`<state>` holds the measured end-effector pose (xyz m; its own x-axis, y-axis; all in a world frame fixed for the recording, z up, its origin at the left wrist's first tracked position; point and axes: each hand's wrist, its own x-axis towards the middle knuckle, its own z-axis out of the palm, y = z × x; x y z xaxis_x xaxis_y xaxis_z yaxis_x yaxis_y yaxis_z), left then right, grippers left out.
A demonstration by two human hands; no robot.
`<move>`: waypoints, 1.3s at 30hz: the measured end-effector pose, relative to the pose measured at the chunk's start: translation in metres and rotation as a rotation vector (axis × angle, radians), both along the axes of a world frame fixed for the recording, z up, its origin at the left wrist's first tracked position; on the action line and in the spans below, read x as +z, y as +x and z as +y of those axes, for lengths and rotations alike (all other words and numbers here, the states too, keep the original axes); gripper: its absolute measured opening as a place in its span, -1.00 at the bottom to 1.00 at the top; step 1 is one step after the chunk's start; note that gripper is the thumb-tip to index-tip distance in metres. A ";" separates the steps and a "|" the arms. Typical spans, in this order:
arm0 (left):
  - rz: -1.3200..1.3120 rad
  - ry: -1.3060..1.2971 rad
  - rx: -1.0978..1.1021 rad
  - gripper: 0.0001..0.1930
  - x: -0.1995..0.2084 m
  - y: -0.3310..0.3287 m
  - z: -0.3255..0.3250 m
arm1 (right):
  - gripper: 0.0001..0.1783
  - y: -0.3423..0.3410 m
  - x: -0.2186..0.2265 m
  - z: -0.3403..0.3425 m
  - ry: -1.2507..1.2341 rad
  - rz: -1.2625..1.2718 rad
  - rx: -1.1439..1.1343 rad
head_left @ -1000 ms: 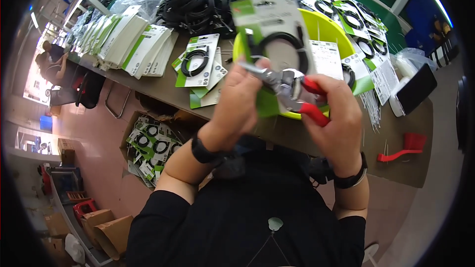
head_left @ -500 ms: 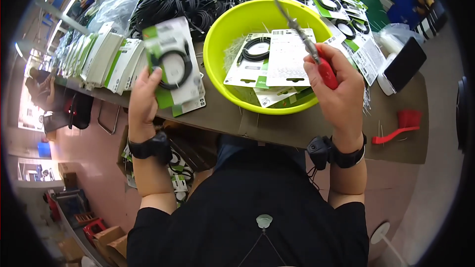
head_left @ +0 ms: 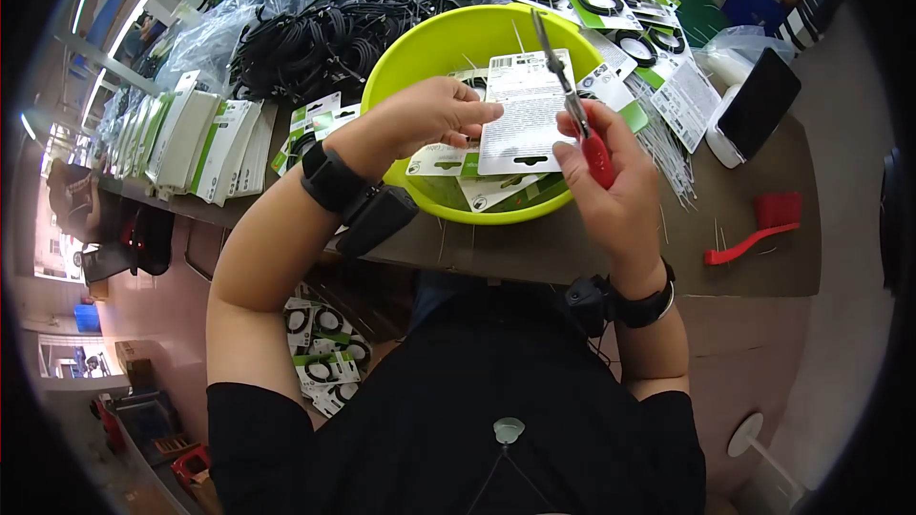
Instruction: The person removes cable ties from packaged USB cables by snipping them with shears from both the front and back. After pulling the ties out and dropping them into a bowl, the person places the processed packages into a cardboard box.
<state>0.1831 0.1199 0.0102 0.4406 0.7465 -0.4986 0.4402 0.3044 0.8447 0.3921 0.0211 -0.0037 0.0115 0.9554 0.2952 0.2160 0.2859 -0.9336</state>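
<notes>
Pointing away from the body, the pliers (head_left: 596,157) are gripped by their red handles in the right hand (head_left: 613,191), whose fingers are closed round them; whether the jaws are parted cannot be made out. By this hold, it seems, the tool is kept ready while the other hand is left free. The left hand (head_left: 429,119) is extended over the yellow-green basin (head_left: 420,52), fingers loosely bent and thumb laid by the left edge of the white card (head_left: 525,110); whether the card is pinched cannot be told. The card is lying face up in the basin, on top of other cards, perhaps kept there within easy reach of both hands. Thin white strips (head_left: 663,153) are bunched on the table to the right, and a red brush (head_left: 778,212) is set near the edge, presumably out of the way. At the left, blank-looking cards (head_left: 205,143) are stood in a row, probably so that each can be drawn singly, beside heaped black cables (head_left: 305,52). On the white card a barcode, dense dark print and a hanging slot are shown; the lines are too small to be read. Green panels are printed on the carded cables (head_left: 596,0) at the upper right.
</notes>
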 end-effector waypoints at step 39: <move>-0.692 0.014 0.653 -0.59 0.026 -0.037 -0.118 | -0.52 0.030 0.046 -0.021 0.534 -1.046 -0.083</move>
